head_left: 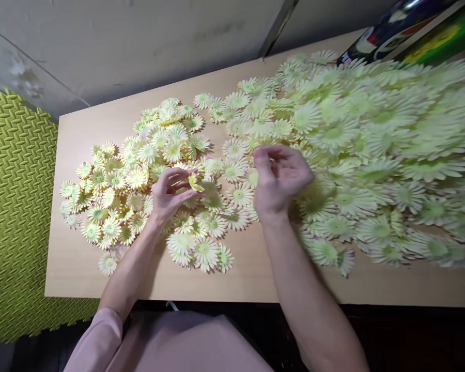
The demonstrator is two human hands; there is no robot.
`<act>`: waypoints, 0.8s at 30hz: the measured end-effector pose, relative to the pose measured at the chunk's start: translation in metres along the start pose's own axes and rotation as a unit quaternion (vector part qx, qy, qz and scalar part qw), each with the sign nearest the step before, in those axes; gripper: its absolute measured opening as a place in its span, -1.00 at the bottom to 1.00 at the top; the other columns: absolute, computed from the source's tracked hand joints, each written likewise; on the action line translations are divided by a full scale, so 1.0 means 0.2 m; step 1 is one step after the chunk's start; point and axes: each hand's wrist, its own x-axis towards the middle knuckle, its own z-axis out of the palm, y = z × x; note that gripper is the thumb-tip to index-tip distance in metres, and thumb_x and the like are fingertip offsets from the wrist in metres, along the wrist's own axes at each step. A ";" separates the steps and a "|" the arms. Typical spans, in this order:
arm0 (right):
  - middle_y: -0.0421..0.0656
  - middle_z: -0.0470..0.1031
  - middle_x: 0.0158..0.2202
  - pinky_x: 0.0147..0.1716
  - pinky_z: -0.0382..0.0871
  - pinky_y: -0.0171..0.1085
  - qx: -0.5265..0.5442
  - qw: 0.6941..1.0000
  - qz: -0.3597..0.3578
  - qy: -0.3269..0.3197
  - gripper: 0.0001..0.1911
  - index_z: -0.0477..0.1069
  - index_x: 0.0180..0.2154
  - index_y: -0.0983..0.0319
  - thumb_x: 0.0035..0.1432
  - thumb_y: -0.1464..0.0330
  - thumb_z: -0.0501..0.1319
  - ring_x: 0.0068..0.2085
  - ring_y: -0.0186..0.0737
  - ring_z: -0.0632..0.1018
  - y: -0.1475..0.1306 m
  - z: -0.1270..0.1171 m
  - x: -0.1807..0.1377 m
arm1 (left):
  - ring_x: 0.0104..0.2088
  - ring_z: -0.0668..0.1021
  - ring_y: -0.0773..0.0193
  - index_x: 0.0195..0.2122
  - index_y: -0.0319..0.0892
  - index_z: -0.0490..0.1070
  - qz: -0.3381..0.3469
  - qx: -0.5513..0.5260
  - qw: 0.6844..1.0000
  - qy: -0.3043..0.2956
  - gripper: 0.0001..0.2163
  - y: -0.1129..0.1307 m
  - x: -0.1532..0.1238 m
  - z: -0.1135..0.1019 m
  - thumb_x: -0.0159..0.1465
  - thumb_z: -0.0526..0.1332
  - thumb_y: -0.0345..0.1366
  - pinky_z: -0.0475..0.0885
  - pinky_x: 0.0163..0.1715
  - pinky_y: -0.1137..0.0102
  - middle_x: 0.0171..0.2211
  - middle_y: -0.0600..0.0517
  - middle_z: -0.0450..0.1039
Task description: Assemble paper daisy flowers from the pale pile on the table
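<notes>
Pale yellow-green artificial flower heads with purple petal tips cover much of the table in loose heaps. My left hand [170, 194] is above the left heap [116, 181], pinching a small folded yellow artificial flower [195, 182] between thumb and fingertips. To the right, my right hand [281, 175] hovers by the edge of the larger heap [341, 129], its fingers curled in and thumb pressed to them. Whatever may be inside those fingers is hidden. Blur softens the flowers on the right.
A light wooden table [251, 274] runs along a grey wall [139, 46]. Dark-blue labelled packaging [375, 41] and a green item [442, 39] stand at the back right. A yellow-green textured foam mat [15, 206] lies beyond the table's left edge.
</notes>
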 end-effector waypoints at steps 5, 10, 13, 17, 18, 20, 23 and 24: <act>-0.19 0.60 -0.46 -0.43 0.55 -0.21 0.043 0.966 0.084 -0.239 -0.84 0.55 -0.40 0.15 0.05 0.21 0.41 -0.42 -0.22 0.60 -0.06 0.03 -0.08 | -0.32 0.65 0.41 -0.16 -0.11 0.36 -0.014 0.031 0.999 -0.025 -0.69 0.01 0.00 -0.01 0.14 0.39 -0.18 0.64 -0.35 0.49 -0.25 0.09 0.50; -0.17 0.63 -0.42 -0.40 0.57 -0.29 0.067 0.915 0.163 -0.362 -0.82 0.59 -0.39 0.19 0.01 0.23 0.45 -0.39 -0.25 0.63 -0.08 0.03 -0.09 | -0.31 0.62 0.41 -0.24 -0.18 0.35 -0.038 0.041 0.997 -0.045 -0.69 0.03 0.00 -0.01 0.12 0.41 -0.17 0.60 -0.31 0.49 -0.27 0.08 0.51; -0.18 0.63 -0.44 -0.44 0.54 -0.32 0.069 0.905 0.182 -0.378 -0.82 0.59 -0.41 0.19 -0.01 0.23 0.45 -0.43 -0.28 0.61 -0.10 0.04 -0.09 | -0.28 0.63 0.37 -0.26 -0.18 0.36 -0.053 0.025 0.997 -0.052 -0.69 0.05 0.01 -0.01 0.10 0.42 -0.18 0.59 -0.30 0.48 -0.27 0.06 0.54; -0.20 0.63 -0.46 -0.46 0.54 -0.33 0.080 0.904 0.184 -0.378 -0.84 0.59 -0.43 0.18 -0.03 0.26 0.47 -0.47 -0.31 0.59 -0.10 0.05 -0.10 | -0.29 0.64 0.38 -0.25 -0.18 0.37 -0.046 -0.006 0.996 -0.071 -0.72 0.05 0.02 -0.01 0.11 0.42 -0.25 0.59 -0.30 0.48 -0.24 0.06 0.55; -0.20 0.62 -0.47 -0.47 0.53 -0.33 0.078 0.905 0.184 -0.374 -0.85 0.59 -0.43 0.18 -0.03 0.27 0.47 -0.48 -0.31 0.59 -0.10 0.05 -0.10 | -0.30 0.64 0.39 -0.25 -0.18 0.37 -0.044 -0.010 0.996 -0.075 -0.72 0.05 0.02 0.00 0.12 0.42 -0.25 0.59 -0.31 0.49 -0.24 0.06 0.55; -0.21 0.61 -0.49 -0.48 0.52 -0.33 0.073 0.908 0.188 -0.368 -0.87 0.58 -0.44 0.18 -0.01 0.28 0.46 -0.50 -0.32 0.58 -0.10 0.05 -0.10 | -0.31 0.65 0.39 -0.25 -0.19 0.37 -0.055 -0.017 0.995 -0.076 -0.71 0.05 0.02 0.00 0.10 0.43 -0.24 0.60 -0.31 0.49 -0.24 0.06 0.56; -0.22 0.60 -0.50 -0.50 0.49 -0.35 0.079 0.904 0.196 -0.371 -0.89 0.59 -0.44 0.17 0.02 0.28 0.44 -0.51 -0.34 0.56 -0.09 0.05 -0.11 | -0.21 0.67 0.31 -0.24 -0.18 0.39 -0.098 -0.052 0.991 -0.073 -0.68 0.05 0.02 0.00 0.07 0.45 -0.23 0.61 -0.22 0.43 -0.22 0.03 0.58; -0.22 0.60 -0.50 -0.50 0.48 -0.35 0.085 0.903 0.199 -0.372 -0.89 0.60 -0.43 0.17 0.03 0.28 0.43 -0.51 -0.34 0.55 -0.09 0.05 -0.10 | -0.13 0.66 0.26 -0.23 -0.18 0.40 -0.110 -0.066 0.989 -0.074 -0.68 0.06 0.03 0.00 0.07 0.46 -0.23 0.61 -0.19 0.40 -0.20 0.00 0.59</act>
